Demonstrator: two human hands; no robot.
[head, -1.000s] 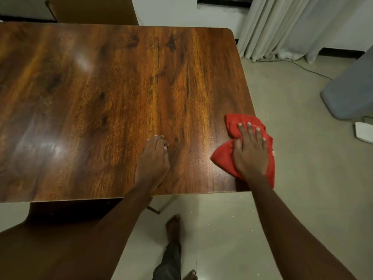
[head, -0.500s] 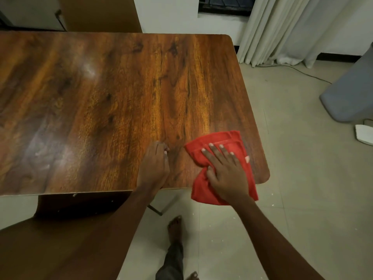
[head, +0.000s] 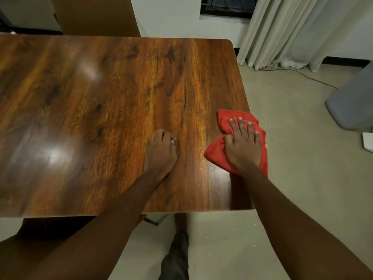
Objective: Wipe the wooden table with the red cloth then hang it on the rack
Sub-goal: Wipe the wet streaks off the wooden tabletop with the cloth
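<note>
The right hand (head: 243, 146) lies flat on the red cloth (head: 215, 155), its four fingers (head: 240, 128) straight and slightly spread, pressing the fabric down onto the wooden desk (head: 101, 110). The thumb sits against a bunched fold at the hand's left side. The hand does not close round the cloth.

The cloth is crumpled under the palm. It spreads out past the fingertips and to the left of the hand, and its part to the right of the hand hangs over the desk's edge above the floor (head: 298, 178).

To the left of the right hand, with bare wood between them, the left hand (head: 160, 152) rests on the desk. Its fingers are loosely curled with the tips tucked under, and it holds nothing.

Both forearms reach in over the near edge of the desk. Below and between them a trouser leg (head: 175, 257) shows over the floor.

Well beyond the right hand's fingertips a pale curtain (head: 282, 31) hangs to the floor, and a thin cable (head: 302, 76) runs from its foot. Far to the right of the hand stands a grey object (head: 351, 102), cut off by the frame.
</note>
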